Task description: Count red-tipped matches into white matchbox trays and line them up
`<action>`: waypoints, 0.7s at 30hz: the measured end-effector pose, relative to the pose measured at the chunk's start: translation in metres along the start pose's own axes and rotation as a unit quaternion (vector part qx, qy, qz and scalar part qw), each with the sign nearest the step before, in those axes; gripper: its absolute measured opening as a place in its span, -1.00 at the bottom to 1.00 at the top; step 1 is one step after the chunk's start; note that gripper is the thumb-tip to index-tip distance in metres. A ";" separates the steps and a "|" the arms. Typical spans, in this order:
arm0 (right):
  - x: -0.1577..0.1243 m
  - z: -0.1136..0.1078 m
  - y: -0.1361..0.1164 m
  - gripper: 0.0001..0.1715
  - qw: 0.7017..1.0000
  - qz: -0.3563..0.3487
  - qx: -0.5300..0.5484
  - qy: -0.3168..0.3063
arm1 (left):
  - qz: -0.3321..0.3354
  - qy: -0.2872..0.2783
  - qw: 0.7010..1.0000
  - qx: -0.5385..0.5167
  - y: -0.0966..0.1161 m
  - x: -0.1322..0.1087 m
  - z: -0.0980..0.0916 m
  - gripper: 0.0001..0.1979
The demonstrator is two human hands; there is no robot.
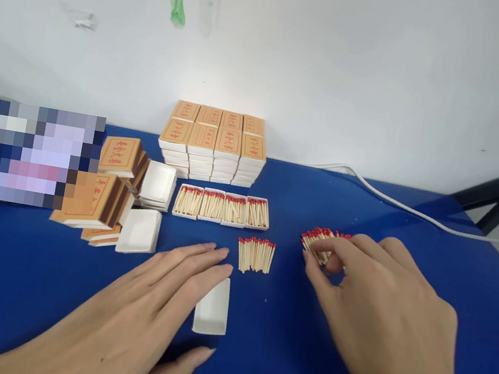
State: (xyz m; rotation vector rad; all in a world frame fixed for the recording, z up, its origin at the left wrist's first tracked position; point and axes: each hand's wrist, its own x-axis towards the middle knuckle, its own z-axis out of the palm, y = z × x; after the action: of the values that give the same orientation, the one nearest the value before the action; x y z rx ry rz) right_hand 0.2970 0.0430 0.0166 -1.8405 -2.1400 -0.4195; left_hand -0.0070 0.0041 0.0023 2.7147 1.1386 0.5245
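Observation:
My left hand (158, 299) lies with fingers stretched out beside a white matchbox tray (214, 312); its fingertips cover the tray's upper left edge. Nothing shows in its grasp. At the right, my right hand (383, 305) pinches thumb and forefinger together at the left edge of a heap of red-tipped matches (319, 240). The hand hides much of that heap. Between the hands, a row of loose matches (256, 255) lies side by side, heads away from me. Behind it stand several matchbox trays (256, 225) filled with matches.
Closed matchboxes (213, 143) are stacked against the white wall (346, 69). At the left are orange matchbox sleeves (90, 195), stacked white trays (139, 232) and a blurred-out object (38, 158). A white cable (394, 208) crosses the back of the blue table (269, 356).

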 end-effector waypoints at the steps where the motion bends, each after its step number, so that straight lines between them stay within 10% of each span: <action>1: 0.000 0.000 0.000 -0.56 1.000 -0.005 -0.003 0.003 | 0.001 -0.001 1.000 0.002 0.000 0.000 0.000 -0.38; 21: 0.001 0.001 -0.002 -0.58 1.000 -0.018 -0.017 0.018 | 0.013 0.003 1.000 0.026 0.001 0.002 0.001 -0.42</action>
State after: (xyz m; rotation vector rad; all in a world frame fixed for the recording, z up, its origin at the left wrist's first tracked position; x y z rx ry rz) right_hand 0.2950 0.0441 0.0164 -1.8016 -2.1574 -0.4971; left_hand -0.0051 0.0049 0.0022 2.7771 1.1352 0.5141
